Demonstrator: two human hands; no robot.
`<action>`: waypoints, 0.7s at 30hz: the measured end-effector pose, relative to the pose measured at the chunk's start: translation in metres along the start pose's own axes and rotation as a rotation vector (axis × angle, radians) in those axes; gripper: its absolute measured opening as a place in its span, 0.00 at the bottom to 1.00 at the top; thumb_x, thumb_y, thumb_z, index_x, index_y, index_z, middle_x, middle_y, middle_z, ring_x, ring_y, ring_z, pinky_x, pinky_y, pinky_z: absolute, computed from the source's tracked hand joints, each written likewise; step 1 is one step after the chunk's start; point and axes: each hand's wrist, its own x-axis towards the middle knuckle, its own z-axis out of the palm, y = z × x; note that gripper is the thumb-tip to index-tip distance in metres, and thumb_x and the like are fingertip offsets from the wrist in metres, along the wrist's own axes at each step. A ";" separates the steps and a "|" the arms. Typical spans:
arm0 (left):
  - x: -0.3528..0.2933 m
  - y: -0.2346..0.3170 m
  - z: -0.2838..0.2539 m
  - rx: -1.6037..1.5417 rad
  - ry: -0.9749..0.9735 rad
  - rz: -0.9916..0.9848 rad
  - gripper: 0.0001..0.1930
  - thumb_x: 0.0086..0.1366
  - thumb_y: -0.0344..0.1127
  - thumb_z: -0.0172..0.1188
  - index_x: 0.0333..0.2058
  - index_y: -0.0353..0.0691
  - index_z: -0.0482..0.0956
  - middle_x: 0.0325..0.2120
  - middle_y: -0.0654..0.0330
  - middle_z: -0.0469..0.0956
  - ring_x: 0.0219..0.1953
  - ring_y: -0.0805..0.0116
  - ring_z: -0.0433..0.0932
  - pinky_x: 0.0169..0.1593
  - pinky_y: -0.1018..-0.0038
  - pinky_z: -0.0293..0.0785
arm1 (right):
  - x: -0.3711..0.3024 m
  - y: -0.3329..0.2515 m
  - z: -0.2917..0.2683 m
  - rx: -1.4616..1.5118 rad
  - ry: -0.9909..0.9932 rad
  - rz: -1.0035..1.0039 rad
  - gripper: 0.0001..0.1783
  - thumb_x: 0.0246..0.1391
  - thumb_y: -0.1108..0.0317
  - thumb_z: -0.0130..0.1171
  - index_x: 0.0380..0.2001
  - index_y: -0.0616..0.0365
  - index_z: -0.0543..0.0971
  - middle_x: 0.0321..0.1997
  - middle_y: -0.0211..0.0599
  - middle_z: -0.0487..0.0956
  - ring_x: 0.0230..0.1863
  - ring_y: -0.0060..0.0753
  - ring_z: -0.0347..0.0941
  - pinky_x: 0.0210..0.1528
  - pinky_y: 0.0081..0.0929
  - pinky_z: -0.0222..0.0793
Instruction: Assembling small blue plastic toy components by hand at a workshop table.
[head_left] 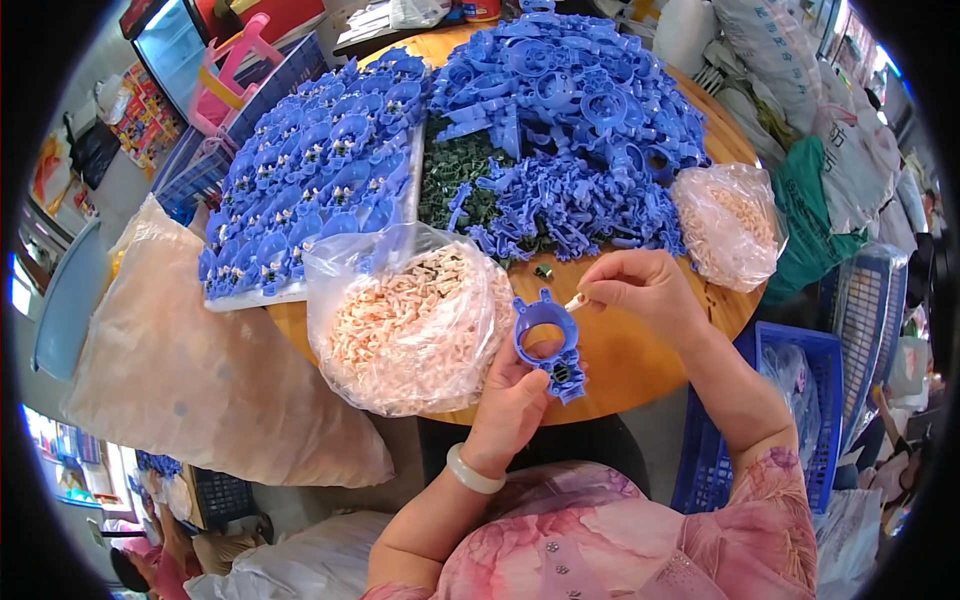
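Observation:
My left hand is closed around a blue plastic part with a large round ring and a lower end fitted with a dark piece. It holds this part up over the table's near edge. Just right of the ring, my right hand pinches a small cream-coloured plastic piece between thumb and fingertips. Beside my left hand lies an open clear plastic bag full of similar small cream pieces. A tiny dark green piece sits on the wooden table beyond the blue part.
Blue plastic parts form a large heap at the back, with dark green pieces beside it. Rows of blue assemblies cover a white board on the left. Another clear bag is at right. Blue crates stand below the table's right side.

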 end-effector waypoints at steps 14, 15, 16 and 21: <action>-0.004 -0.007 0.001 -0.011 0.020 0.078 0.34 0.57 0.25 0.61 0.61 0.44 0.56 0.50 0.59 0.70 0.53 0.62 0.70 0.55 0.66 0.69 | -0.035 0.011 0.025 -0.087 0.042 -0.107 0.04 0.51 0.73 0.61 0.30 0.62 0.79 0.30 0.30 0.77 0.31 0.17 0.72 0.34 0.16 0.69; -0.004 -0.008 -0.001 -0.004 0.046 0.103 0.36 0.56 0.23 0.62 0.61 0.45 0.56 0.50 0.60 0.70 0.55 0.63 0.69 0.56 0.66 0.68 | -0.037 0.011 0.029 -0.261 0.040 -0.250 0.04 0.50 0.73 0.62 0.29 0.62 0.78 0.30 0.30 0.76 0.31 0.18 0.72 0.33 0.17 0.69; -0.005 -0.008 -0.002 -0.004 0.049 0.101 0.36 0.56 0.23 0.62 0.61 0.45 0.56 0.50 0.60 0.70 0.55 0.63 0.69 0.56 0.66 0.68 | -0.040 0.008 0.033 -0.288 0.053 -0.264 0.03 0.48 0.74 0.63 0.27 0.61 0.78 0.29 0.33 0.74 0.31 0.23 0.72 0.32 0.19 0.68; -0.003 -0.007 0.004 0.065 0.020 0.140 0.44 0.52 0.19 0.64 0.64 0.46 0.49 0.50 0.62 0.68 0.56 0.63 0.67 0.57 0.67 0.67 | -0.050 0.009 0.041 -0.377 0.070 -0.278 0.04 0.46 0.74 0.63 0.26 0.60 0.78 0.29 0.34 0.74 0.30 0.29 0.72 0.32 0.22 0.68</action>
